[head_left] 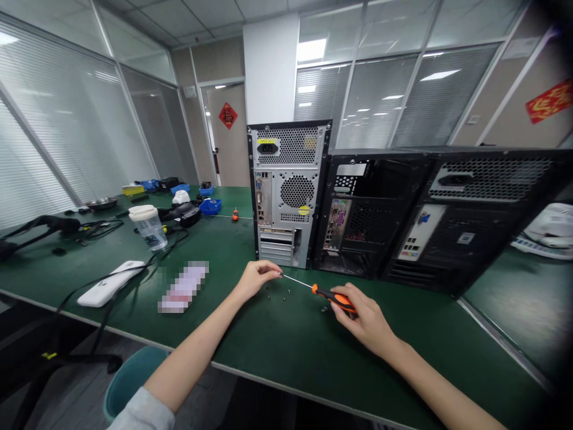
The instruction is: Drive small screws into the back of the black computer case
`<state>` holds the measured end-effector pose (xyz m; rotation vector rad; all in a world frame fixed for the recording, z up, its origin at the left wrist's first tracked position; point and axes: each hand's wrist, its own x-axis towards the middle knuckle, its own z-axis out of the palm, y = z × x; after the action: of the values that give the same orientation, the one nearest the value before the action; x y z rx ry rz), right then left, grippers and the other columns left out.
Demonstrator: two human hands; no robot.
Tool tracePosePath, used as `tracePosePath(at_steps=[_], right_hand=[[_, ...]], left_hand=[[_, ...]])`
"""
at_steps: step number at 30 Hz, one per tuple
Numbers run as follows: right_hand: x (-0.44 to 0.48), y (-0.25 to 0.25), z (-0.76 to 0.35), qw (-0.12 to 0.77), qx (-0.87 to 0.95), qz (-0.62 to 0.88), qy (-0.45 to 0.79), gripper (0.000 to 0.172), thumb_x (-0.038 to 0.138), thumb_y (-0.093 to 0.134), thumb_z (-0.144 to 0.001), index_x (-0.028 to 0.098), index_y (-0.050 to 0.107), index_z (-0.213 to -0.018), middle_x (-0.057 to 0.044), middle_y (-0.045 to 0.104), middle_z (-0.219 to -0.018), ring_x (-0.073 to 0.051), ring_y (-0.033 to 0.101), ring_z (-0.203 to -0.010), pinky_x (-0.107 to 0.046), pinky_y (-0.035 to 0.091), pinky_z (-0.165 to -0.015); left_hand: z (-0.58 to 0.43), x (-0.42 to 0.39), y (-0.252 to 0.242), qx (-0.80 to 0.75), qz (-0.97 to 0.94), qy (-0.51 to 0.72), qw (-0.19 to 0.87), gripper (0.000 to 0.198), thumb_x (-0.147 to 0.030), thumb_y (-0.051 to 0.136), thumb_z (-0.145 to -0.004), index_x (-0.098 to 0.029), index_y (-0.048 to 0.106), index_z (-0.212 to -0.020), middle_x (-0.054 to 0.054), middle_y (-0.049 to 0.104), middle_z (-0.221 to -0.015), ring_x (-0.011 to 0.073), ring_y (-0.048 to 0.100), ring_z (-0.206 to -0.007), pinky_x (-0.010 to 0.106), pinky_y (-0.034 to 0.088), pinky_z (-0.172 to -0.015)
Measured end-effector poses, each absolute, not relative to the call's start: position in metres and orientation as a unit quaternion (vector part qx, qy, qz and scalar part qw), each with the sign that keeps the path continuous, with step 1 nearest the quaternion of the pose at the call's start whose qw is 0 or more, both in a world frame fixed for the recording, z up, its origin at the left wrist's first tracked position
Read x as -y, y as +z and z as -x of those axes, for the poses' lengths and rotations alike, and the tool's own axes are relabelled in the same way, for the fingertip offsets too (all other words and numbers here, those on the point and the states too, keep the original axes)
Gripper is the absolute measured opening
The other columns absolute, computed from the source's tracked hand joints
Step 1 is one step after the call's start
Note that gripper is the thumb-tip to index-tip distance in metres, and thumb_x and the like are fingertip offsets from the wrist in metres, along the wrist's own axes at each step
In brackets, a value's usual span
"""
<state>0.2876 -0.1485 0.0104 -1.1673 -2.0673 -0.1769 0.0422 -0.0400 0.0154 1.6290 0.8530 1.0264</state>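
Note:
My right hand [364, 316] is closed around the orange and black handle of a screwdriver [331, 295], whose thin shaft points left. At the shaft's tip, my left hand [259, 278] pinches a small dark piece, probably a screw [281, 274]. Several loose screws [283, 299] lie on the green table below the shaft, and a few more sit beside the screwdriver handle. Just behind my hands stands a silver-backed computer case [286, 197], upright with its rear panel facing me. Its lower expansion slots are close to my left hand.
Two black computer cases [358, 221] stand to the right of the silver one. On the left are a white power bank [111, 282], a blurred-out phone-like item [184, 288], a lidded bottle [150, 228] and cables. Blue bins [210, 206] sit farther back. A teal bucket [129, 376] stands below the table edge.

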Motion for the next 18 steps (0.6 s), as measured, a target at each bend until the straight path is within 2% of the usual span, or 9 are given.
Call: tracePosePath(at_steps=[8, 15, 18], right_hand=[[0.1468, 0.0120, -0.2882, 0.269, 0.831, 0.467, -0.140, 0.022, 0.027, 0.039, -0.086, 0.017, 0.048, -0.104, -0.005, 0.055, -0.079, -0.011, 0.053, -0.061, -0.022, 0.041, -0.053], [0.1450, 0.0077, -0.2852, 0.205, 0.835, 0.449, -0.245, 0.021, 0.027, 0.042, -0.085, 0.014, 0.057, -0.092, -0.006, 0.060, -0.071, -0.015, 0.056, -0.067, -0.025, 0.040, -0.058], [0.1461, 0.0080, -0.2831, 0.193, 0.835, 0.453, -0.243, 0.022, 0.028, 0.041, -0.085, 0.014, 0.058, -0.089, -0.006, 0.062, -0.070, -0.015, 0.057, -0.064, -0.025, 0.039, -0.057]], left_hand=[[-0.0444, 0.0421, 0.0157, -0.354, -0.660, 0.428, 0.506, 0.024, -0.031, 0.068, -0.059, -0.011, 0.063, -0.074, 0.003, 0.066, -0.072, 0.0101, 0.061, -0.068, 0.021, 0.047, -0.070], [-0.0471, 0.0444, 0.0156, -0.345, -0.656, 0.416, 0.527, 0.026, -0.031, 0.068, -0.059, -0.011, 0.062, -0.074, 0.004, 0.066, -0.072, 0.0106, 0.061, -0.069, 0.022, 0.047, -0.070], [-0.0476, 0.0439, 0.0143, -0.342, -0.651, 0.420, 0.532, 0.025, -0.031, 0.067, -0.060, -0.011, 0.062, -0.075, 0.004, 0.066, -0.072, 0.0102, 0.061, -0.068, 0.020, 0.046, -0.067]])
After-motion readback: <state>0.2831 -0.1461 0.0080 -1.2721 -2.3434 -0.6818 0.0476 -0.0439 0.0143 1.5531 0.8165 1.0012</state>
